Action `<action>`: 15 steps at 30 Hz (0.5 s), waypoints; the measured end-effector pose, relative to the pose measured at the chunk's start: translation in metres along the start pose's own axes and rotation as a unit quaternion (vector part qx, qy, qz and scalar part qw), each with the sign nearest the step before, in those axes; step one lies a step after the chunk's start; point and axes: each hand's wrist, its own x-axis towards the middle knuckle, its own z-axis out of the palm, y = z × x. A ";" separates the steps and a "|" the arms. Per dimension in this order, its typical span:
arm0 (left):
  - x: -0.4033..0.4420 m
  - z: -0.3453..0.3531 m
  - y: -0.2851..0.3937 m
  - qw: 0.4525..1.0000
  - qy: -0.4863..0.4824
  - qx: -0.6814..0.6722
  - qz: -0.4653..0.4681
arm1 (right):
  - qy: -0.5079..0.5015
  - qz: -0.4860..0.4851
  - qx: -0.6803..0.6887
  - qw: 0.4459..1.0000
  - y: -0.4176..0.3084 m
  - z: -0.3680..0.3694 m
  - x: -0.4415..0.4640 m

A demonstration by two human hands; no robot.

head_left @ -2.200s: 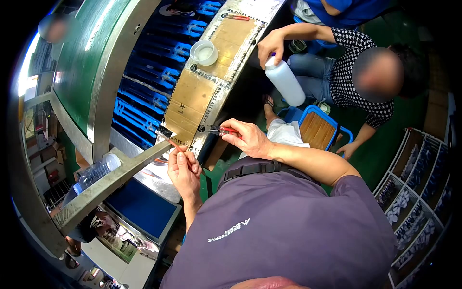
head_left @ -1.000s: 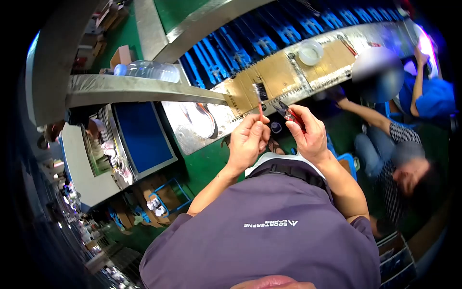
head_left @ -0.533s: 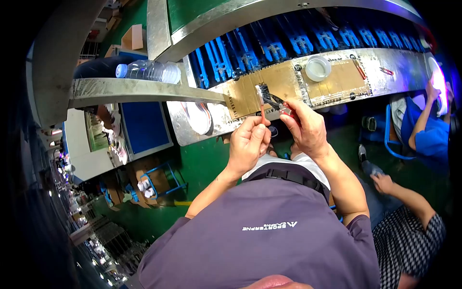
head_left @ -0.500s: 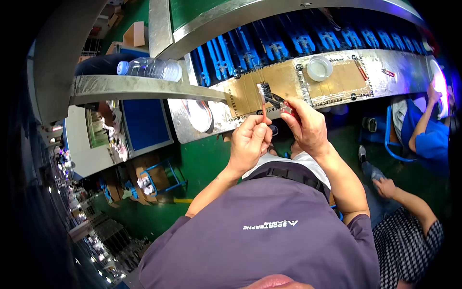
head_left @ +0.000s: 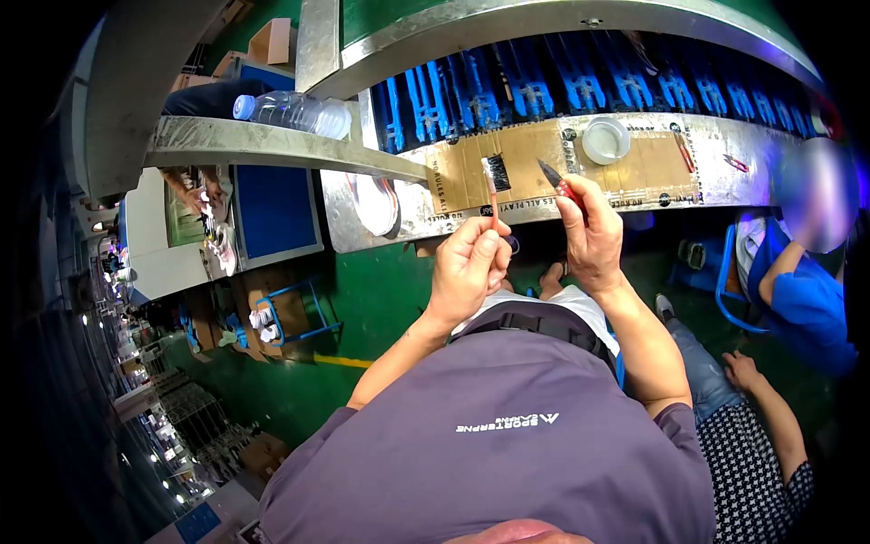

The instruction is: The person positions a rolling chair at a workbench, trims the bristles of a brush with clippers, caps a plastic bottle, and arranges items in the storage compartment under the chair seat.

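Observation:
Pinched in my left hand [head_left: 469, 270] is a thin reddish brush [head_left: 494, 200], held upright with its pale tip over the cardboard [head_left: 462, 168]. A black patch [head_left: 497, 172] shows right beside the tip. My right hand [head_left: 591, 231] is closed round red-handled pliers [head_left: 567, 189], whose dark pointed jaws look together and point up and left, apart from the brush. Behind the pliers, a round white tub [head_left: 605, 140] stands on the cardboard-covered metal ledge.
Blue clamp-like parts [head_left: 535, 91] line the back of the ledge. A plastic bottle [head_left: 294, 112] lies by a metal beam [head_left: 272, 145] at left. Red-handled tools [head_left: 735, 163] rest farther right. Two people sit at right, one in blue [head_left: 807, 295], one in a patterned shirt [head_left: 752, 467].
The pliers, earlier beside the brush tip, are now away to the right with their jaws together. My left hand still holds the brush. The view has turned and shifted along the ledge.

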 end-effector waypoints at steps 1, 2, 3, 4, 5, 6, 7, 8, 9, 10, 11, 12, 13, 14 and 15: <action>-0.001 -0.001 0.001 1.000 0.001 -0.006 0.001 | -0.012 -0.006 -0.005 1.000 -0.002 -0.003 0.001; -0.002 -0.001 0.002 1.000 0.006 -0.007 -0.002 | -0.025 -0.012 -0.010 1.000 -0.004 -0.005 0.001; -0.002 -0.001 0.003 1.000 0.010 -0.007 -0.004 | -0.039 -0.003 -0.014 0.999 -0.005 -0.006 0.001; -0.002 0.000 0.003 1.000 0.012 -0.008 -0.007 | -0.041 0.000 -0.007 0.999 -0.004 -0.007 0.001; -0.002 0.002 0.004 1.000 0.016 -0.012 -0.007 | -0.044 0.004 -0.001 0.999 -0.002 -0.007 -0.001; -0.002 0.003 0.005 1.000 0.020 -0.015 -0.007 | -0.047 0.009 0.005 0.999 -0.001 -0.007 -0.001; -0.002 0.003 0.006 0.999 0.025 -0.018 -0.008 | -0.045 0.015 -0.010 0.999 -0.003 -0.008 -0.002; -0.005 0.003 0.006 0.999 0.030 -0.021 -0.010 | -0.051 0.021 -0.005 0.998 -0.005 -0.007 -0.004; -0.006 0.004 0.005 0.999 0.032 -0.026 -0.009 | -0.056 0.025 -0.002 0.998 -0.006 -0.008 -0.005; -0.004 0.005 0.005 0.999 0.030 -0.032 -0.006 | -0.058 0.025 -0.003 0.998 -0.006 -0.009 -0.004; -0.005 0.007 0.004 0.999 0.034 -0.021 -0.013 | -0.059 0.019 -0.012 0.998 -0.005 -0.010 -0.006; -0.005 0.004 0.002 0.999 0.031 -0.027 -0.011 | -0.083 0.043 -0.007 0.996 -0.004 -0.011 -0.008; -0.004 0.003 0.000 0.999 0.033 -0.030 -0.009 | -0.082 0.045 0.002 0.996 0.000 -0.009 -0.011; -0.005 0.003 -0.002 0.999 0.036 -0.033 -0.014 | -0.081 0.054 0.010 0.995 0.002 -0.009 -0.015; -0.005 0.002 -0.003 0.999 0.036 -0.035 -0.019 | -0.084 0.060 -0.004 0.995 0.002 -0.010 -0.018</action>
